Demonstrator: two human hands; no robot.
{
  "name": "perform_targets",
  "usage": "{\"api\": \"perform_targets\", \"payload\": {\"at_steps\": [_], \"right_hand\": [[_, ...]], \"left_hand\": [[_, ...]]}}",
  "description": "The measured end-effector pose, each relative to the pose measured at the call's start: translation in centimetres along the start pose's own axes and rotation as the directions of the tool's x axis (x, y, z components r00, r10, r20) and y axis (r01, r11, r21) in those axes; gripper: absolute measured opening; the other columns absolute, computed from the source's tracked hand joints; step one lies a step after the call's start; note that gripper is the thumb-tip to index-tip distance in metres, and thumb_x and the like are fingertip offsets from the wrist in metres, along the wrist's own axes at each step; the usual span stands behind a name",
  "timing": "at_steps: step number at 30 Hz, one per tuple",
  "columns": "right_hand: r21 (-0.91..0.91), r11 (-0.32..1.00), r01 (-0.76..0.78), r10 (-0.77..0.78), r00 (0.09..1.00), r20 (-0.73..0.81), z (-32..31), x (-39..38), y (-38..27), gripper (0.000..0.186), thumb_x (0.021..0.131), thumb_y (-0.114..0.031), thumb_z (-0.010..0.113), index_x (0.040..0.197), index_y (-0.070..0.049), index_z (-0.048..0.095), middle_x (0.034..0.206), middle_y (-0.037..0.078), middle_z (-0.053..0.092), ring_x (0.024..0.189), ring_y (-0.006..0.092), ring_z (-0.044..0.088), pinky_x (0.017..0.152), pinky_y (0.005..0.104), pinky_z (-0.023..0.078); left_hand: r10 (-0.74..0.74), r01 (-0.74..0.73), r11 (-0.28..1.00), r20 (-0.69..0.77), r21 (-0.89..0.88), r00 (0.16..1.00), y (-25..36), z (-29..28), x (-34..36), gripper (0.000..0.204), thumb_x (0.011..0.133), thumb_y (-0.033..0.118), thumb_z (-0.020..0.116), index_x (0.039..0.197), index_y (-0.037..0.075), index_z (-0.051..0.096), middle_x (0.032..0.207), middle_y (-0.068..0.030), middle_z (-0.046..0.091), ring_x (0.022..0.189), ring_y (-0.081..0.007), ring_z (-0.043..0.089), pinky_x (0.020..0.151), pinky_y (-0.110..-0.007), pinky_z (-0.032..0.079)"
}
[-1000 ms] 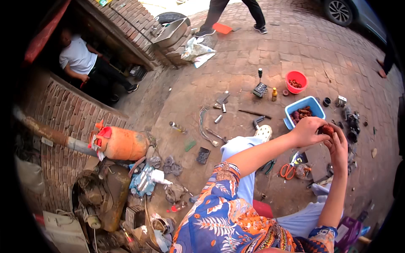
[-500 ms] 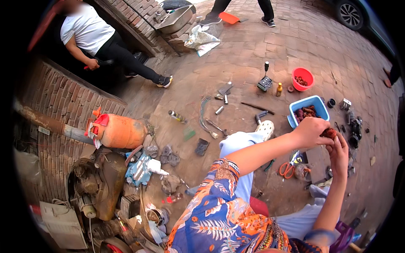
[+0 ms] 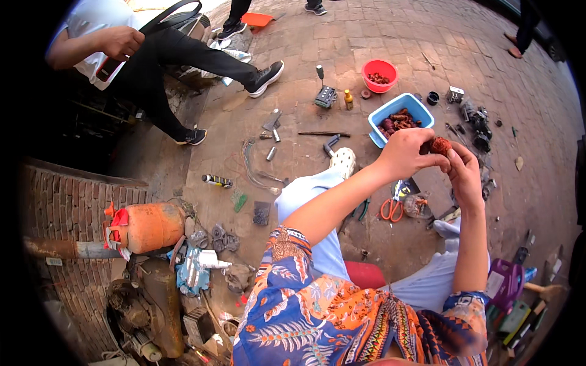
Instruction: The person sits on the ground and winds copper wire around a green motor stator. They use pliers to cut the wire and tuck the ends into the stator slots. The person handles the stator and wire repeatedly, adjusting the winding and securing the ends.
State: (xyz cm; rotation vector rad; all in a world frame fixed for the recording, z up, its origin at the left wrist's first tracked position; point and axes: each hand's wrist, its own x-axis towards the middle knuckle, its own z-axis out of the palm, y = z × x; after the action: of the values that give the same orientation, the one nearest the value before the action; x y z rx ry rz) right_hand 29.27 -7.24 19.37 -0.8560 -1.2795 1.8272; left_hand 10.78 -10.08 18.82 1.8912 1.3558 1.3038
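My left hand [image 3: 404, 154] and my right hand [image 3: 463, 171] meet in front of me, both gripping a small reddish-brown wound part [image 3: 439, 145] between the fingertips. Just beyond them stands a blue rectangular tub [image 3: 383, 114] holding several similar rusty-red parts. A red round bowl [image 3: 379, 68] with a few more parts sits farther off. Below my hands lie orange-handled scissors [image 3: 391, 209] and a small clear dish [image 3: 418, 205] on the brick paving.
Scattered tools, bolts and a black gear lever [image 3: 324, 91] lie on the paving. An orange gas cylinder [image 3: 149, 227] and engine scrap sit at the left. A person in black trousers [image 3: 183, 58] sits at the upper left. Purple and other tools lie at the lower right.
The view has tilted, so the seated person at the upper left shows larger and closer. My hands stay together on the small part, with little movement.
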Motion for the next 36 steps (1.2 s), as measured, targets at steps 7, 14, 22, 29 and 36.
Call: {"api": "perform_targets", "payload": {"at_steps": [7, 14, 22, 29, 36], "right_hand": [[0.238, 0.964, 0.117, -0.087, 0.987, -0.134, -7.0, 2.4, -0.1, 0.038, 0.095, -0.031, 0.056, 0.115, 0.001, 0.059, 0.094, 0.005, 0.064, 0.077, 0.0065, 0.053, 0.069, 0.0193, 0.044], [0.319, 0.938, 0.134, -0.119, 0.991, -0.066, -12.6, 3.3, -0.6, 0.038, 0.093, -0.032, 0.060, 0.111, 0.001, 0.061, 0.091, 0.008, 0.067, 0.071, 0.0063, 0.055, 0.065, 0.0180, 0.046], [0.270, 0.961, 0.059, -0.051, 0.998, -0.037, -14.6, 2.7, 0.3, 0.038, 0.092, -0.029, 0.061, 0.113, 0.003, 0.061, 0.091, 0.011, 0.068, 0.069, 0.0060, 0.056, 0.062, 0.0185, 0.046], [0.236, 0.972, 0.001, -0.004, 1.000, 0.010, -14.2, 1.8, 1.0, 0.040, 0.089, -0.031, 0.064, 0.109, 0.004, 0.063, 0.087, 0.010, 0.068, 0.066, 0.0074, 0.056, 0.060, 0.0198, 0.046], [-0.657, 0.746, -0.107, 0.177, 0.983, 0.040, -11.7, 2.2, 3.4, 0.035, 0.081, -0.027, 0.075, 0.092, 0.006, 0.068, 0.073, 0.005, 0.066, 0.062, 0.0083, 0.059, 0.056, 0.0234, 0.048]], "left_hand": [[-0.226, 0.367, 0.787, 0.322, -0.496, 0.919, -4.6, 6.8, 1.9, 0.024, 0.097, 0.020, 0.053, 0.086, 0.001, 0.062, 0.071, 0.0017, 0.058, 0.063, -0.0049, 0.051, 0.057, -0.023, 0.041], [-0.253, 0.462, 0.709, 0.420, -0.532, 0.872, -6.4, 9.0, 4.5, 0.022, 0.095, 0.024, 0.058, 0.091, 0.004, 0.065, 0.079, 0.0048, 0.059, 0.071, -0.0032, 0.045, 0.066, -0.019, 0.036], [-0.347, 0.431, 0.744, 0.257, -0.511, 0.902, -5.9, 8.4, 5.9, 0.022, 0.092, 0.022, 0.061, 0.089, 0.001, 0.065, 0.082, 0.0008, 0.063, 0.078, -0.0062, 0.051, 0.074, -0.023, 0.041], [-0.345, 0.452, 0.732, 0.296, -0.509, 0.891, -5.5, 7.0, 5.2, 0.022, 0.092, 0.022, 0.061, 0.090, 0.000, 0.066, 0.083, 0.0004, 0.064, 0.077, -0.0065, 0.052, 0.073, -0.022, 0.041], [-0.340, 0.461, 0.819, 0.360, -0.341, 0.869, -7.4, 8.1, 4.1, 0.020, 0.090, 0.019, 0.060, 0.087, 0.000, 0.068, 0.080, 0.0000, 0.064, 0.078, -0.0079, 0.054, 0.074, -0.025, 0.043]]}}
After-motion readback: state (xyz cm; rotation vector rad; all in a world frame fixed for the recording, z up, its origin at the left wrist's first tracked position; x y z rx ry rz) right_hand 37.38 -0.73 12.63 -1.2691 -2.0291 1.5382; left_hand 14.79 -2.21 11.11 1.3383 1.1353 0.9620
